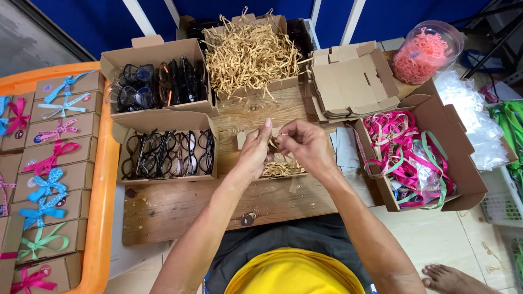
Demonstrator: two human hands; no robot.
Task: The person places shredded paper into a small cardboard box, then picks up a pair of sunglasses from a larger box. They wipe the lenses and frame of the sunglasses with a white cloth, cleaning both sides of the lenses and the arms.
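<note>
1. Yellow cloth of the person's shirt point(291, 272) fills the bottom edge of the head view, with both bare forearms reaching out over the worn wooden tabletop point(180, 209)

2. Left hand point(256, 149) and right hand point(305, 144) meet above a small open brown cardboard box point(283, 170); fingertips of both are pressed together, pinching a few strands of tan shredded paper filler point(275, 142) just over the box, where more filler lies

3. Those strands look feather-light, dry, springy and easily torn, so a loose fingertip pinch on a clump seems best

4. Behind the hands a larger carton heaped with the same crinkled paper shred point(248, 51) stands, just beside a stack of flat folded cardboard blanks point(348, 81)

5. To the left, two cartons of black plastic-framed glasses point(163, 155), rigid and glossy; to the right, a carton of tangled pink and green ribbons point(406, 158), soft and slippery

6. Far left, an orange tray point(103, 179) holds closed brown boxes tied with ribbon bows point(52, 160)
</note>
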